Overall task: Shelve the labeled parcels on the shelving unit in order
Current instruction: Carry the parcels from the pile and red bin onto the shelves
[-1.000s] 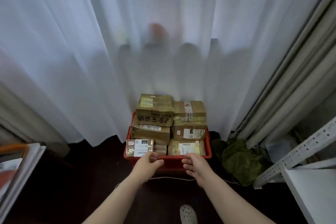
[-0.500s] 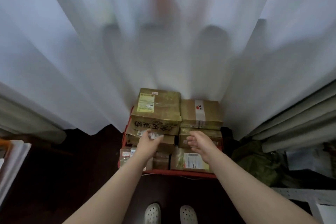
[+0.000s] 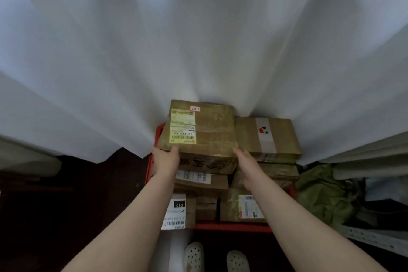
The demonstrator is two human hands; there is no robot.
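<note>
Pick step: left hand (image 3: 166, 158) and right hand (image 3: 245, 160) grip the top parcel (image 3: 203, 130) at its near corners, fingers curled on its edges, atop the stack in the red crate (image 3: 150, 168); next, lift level, check label, carry to shelving unit (image 3: 373, 239).

The dark floor (image 3: 77, 205) carries a red crate (image 3: 231, 227) stacked with brown parcels (image 3: 269, 137), set against the hem of a white curtain (image 3: 198, 40). Just right of the crate lies a crumpled green cloth (image 3: 320, 194). Two white perforated shoes (image 3: 194, 254) stand near the crate's front edge.
</note>
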